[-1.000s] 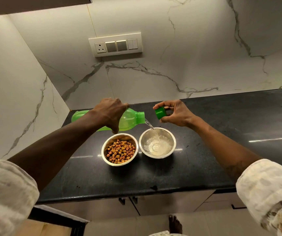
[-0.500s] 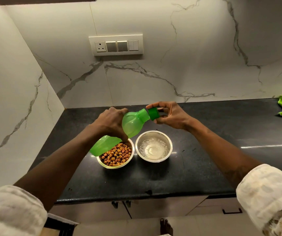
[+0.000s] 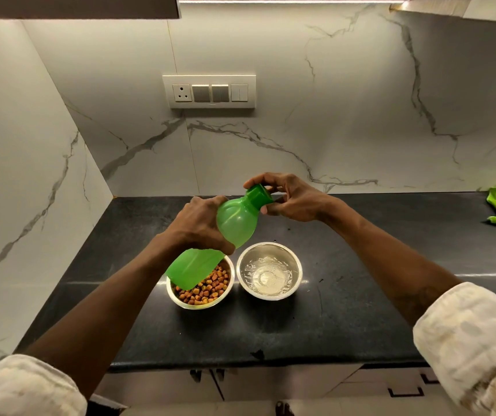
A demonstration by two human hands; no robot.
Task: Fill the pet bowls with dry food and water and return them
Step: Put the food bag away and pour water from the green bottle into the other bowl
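Pouring has stopped: left hand (image 3: 201,223) is gripping the green bottle (image 3: 234,220), now tipped neck-up above the water bowl (image 3: 294,262), right hand (image 3: 293,201) is pinching its cap (image 3: 259,195) on; kibble bowl (image 3: 200,306) is sitting just left, so likely only returning the bowls remains.

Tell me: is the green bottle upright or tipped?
Tipped: the left hand holds the green bottle slanted, base over the kibble bowl, cap higher in the right hand.
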